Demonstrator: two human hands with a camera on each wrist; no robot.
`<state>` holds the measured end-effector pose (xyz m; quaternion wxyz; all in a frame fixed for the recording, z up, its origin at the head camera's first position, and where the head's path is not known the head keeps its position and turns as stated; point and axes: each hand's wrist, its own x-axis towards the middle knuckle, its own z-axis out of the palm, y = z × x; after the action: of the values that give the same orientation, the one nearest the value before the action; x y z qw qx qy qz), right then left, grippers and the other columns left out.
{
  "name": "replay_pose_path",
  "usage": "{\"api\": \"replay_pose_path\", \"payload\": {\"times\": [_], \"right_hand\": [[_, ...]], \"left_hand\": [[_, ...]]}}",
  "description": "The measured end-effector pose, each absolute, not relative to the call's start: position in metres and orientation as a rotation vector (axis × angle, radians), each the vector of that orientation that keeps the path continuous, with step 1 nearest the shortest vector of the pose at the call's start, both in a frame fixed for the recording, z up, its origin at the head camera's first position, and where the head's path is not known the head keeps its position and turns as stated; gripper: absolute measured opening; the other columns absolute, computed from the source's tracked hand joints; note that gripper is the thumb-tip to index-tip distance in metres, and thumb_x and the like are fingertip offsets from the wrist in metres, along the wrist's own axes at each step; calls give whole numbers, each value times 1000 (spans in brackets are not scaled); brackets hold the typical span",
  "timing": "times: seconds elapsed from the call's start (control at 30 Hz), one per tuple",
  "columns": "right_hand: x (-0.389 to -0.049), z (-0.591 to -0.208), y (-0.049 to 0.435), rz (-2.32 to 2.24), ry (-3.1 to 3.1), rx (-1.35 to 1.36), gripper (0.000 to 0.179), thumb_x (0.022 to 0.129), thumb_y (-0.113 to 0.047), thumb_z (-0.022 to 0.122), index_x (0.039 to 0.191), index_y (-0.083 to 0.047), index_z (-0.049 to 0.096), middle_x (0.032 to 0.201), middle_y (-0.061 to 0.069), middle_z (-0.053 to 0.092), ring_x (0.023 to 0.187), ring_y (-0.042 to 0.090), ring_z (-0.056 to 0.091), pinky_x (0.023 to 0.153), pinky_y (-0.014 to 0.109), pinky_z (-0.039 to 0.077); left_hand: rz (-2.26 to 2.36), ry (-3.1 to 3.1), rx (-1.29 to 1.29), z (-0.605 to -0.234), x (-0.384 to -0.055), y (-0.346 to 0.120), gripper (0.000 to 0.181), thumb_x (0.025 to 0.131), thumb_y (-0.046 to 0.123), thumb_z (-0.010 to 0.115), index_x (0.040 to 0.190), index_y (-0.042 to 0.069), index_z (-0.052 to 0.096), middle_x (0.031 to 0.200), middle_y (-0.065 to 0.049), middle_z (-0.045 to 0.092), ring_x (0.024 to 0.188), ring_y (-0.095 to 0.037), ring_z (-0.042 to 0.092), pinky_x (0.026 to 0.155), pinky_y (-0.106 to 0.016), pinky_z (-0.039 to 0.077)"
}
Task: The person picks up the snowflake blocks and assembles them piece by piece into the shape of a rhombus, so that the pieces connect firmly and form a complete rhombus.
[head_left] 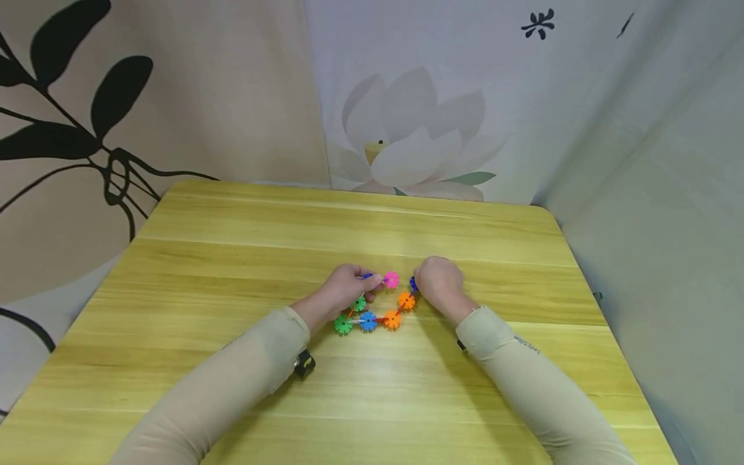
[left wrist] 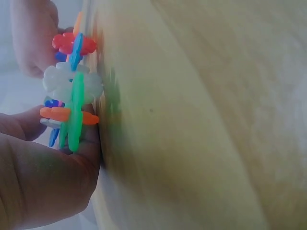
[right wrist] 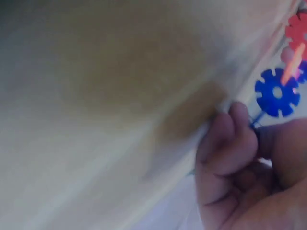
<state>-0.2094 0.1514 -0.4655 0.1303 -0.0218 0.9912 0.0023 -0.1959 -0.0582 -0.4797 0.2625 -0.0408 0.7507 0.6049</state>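
A chain of notched plastic snowflake discs bends in an open loop, both ends held between the hands. My left hand (head_left: 344, 285) pinches its left end between thumb and fingers, at a blue disc beside a pink disc (head_left: 391, 279). Along the near side run green discs (head_left: 343, 324), a blue disc (head_left: 368, 321) and orange discs (head_left: 392, 320). My right hand (head_left: 440, 281) grips the other end. In the right wrist view, its fingertips pinch a blue piece, mostly hidden, joined to a dark blue disc (right wrist: 268, 98). In the left wrist view, a green disc (left wrist: 76, 112) stands edge-on, crossed by an orange one.
The loop is just over a wood-grain table (head_left: 378, 394). Behind the table hangs a curtain (head_left: 232, 90) printed with leaves and a lotus flower, and another pale curtain (head_left: 668, 194) lines the right side. A black wrist device (head_left: 304, 363) sits under the left cuff.
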Motion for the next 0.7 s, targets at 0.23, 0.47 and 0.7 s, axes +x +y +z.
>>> {"api": "replay_pose_path", "payload": {"times": [0.23,0.47,0.7], "right_hand": [[-210,-454,180,-392,2840,-371,46,114,-25,53,153,0,53,145,29,62,131,42,64,108,56,58],[-212,-460,203,-369,2818,-936,20,98,-7,77,118,-7,81,132,13,76,126,34,71,111,50,57],[-206,-487,216,-234,2909,-1647,3,97,-4,76,98,-7,76,94,4,79,88,21,74,83,36,65]], "left_hand": [[1595,2025,-78,-479,-200,-66,33,108,26,67,127,0,68,113,-12,79,87,-19,72,90,-30,59],[1551,1912,7,-476,-216,-78,38,114,32,54,126,-2,69,99,-12,75,80,-20,67,75,-27,58],[1443,1927,43,-471,-230,-87,36,114,31,54,126,1,71,102,-8,75,79,-18,65,70,-26,58]]}}
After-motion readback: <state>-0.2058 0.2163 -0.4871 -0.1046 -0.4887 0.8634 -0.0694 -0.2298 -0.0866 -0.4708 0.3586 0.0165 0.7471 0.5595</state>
